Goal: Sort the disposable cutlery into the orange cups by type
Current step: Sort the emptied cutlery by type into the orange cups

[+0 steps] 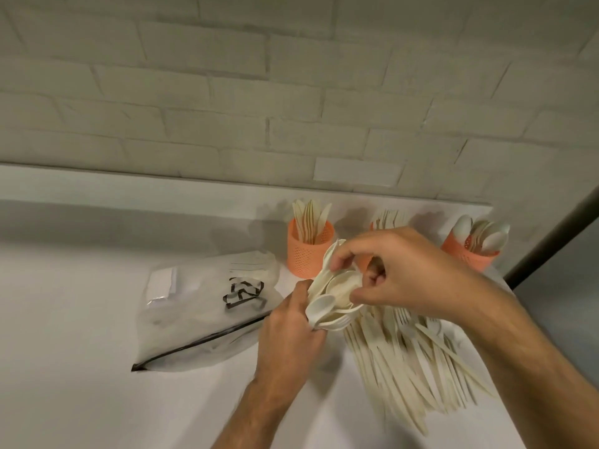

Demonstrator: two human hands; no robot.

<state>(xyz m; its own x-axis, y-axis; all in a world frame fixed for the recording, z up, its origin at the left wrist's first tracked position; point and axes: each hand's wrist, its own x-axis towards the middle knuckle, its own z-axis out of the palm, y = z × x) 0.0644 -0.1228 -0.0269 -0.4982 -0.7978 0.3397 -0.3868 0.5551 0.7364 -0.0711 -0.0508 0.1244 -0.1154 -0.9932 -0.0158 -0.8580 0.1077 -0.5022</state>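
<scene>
Three orange perforated cups stand along the wall. The left cup [309, 251] holds knives, the middle cup [376, 226] is mostly hidden behind my right hand, and the right cup [466, 252] holds spoons. A heap of cream cutlery [411, 361] lies on the white table. My left hand [288, 338] grips a bundle of spoons [334, 296] above the heap's near end. My right hand [398, 277] reaches over the bundle, its fingers pinching the top spoons.
A clear plastic bag [207, 312] with a black zip strip lies flat to the left of my hands. The white brick wall [291, 92] runs right behind the cups. The table's right edge [512, 286] is close to the spoon cup.
</scene>
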